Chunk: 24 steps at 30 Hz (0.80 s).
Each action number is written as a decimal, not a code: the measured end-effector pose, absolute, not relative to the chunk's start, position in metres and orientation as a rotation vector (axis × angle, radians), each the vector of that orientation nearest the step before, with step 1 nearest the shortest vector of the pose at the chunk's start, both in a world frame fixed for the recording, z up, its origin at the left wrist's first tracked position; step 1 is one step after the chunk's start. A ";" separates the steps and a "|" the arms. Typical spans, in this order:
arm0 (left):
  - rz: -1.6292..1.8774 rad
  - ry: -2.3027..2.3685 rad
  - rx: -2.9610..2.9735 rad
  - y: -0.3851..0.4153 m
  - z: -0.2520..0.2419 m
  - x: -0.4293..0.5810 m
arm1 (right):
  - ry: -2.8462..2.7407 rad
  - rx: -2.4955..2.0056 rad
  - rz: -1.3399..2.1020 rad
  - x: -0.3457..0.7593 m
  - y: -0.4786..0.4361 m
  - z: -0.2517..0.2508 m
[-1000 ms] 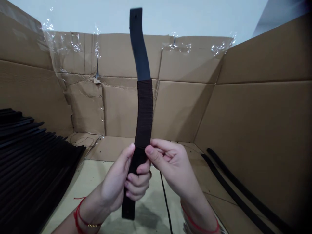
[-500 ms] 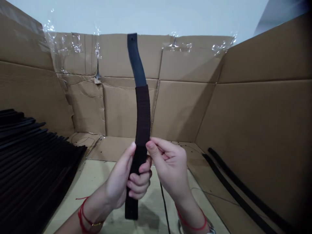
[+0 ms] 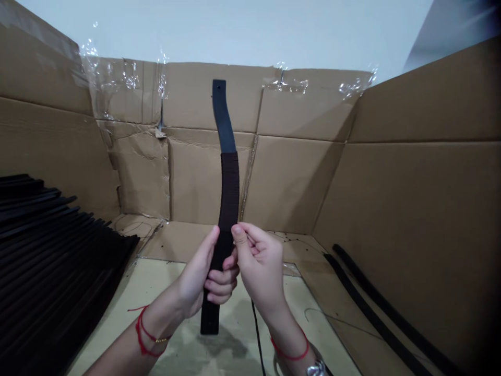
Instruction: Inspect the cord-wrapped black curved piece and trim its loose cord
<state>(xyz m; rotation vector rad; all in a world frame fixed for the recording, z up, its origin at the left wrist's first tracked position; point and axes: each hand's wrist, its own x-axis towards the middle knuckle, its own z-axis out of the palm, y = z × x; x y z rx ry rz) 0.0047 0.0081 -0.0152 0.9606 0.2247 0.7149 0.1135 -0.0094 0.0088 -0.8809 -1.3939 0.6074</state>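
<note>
Upright in front of me stands a slightly curved, flat black strip [image 3: 224, 122] with a small hole near its top end. Tight turns of dark brown cord [image 3: 230, 190] cover its middle. My left hand [image 3: 191, 284] is closed around the lower part, its thumb lying along the left edge just below the wrapping. At the right edge, level with the lowest turns, the thumb and forefinger of my right hand [image 3: 260, 271] are pinched together at the cord. A dark length of cord [image 3: 256, 329] hangs below that hand. What lies inside the pinch is mostly hidden.
A large stack of dark strips [image 3: 50, 277] lies on the left. Two long black strips [image 3: 371, 303] rest along the right side. Cardboard walls [image 3: 297, 183] with clear tape enclose the pale work surface [image 3: 156, 282]. Thin thread lies on the right.
The strip's top end appears lower and a little farther away. My right hand has shifted slightly left, closer against the strip. Both hands keep their grip.
</note>
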 end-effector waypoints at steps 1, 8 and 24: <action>0.709 0.196 0.955 0.009 -0.016 0.005 | -1.384 -0.894 0.623 0.114 -0.010 0.010; 0.749 0.249 0.944 0.004 -0.017 0.015 | -1.310 -0.916 0.611 0.113 -0.016 0.012; 1.213 0.473 1.230 -0.003 -0.012 0.013 | -1.348 -0.806 0.534 0.120 -0.024 0.022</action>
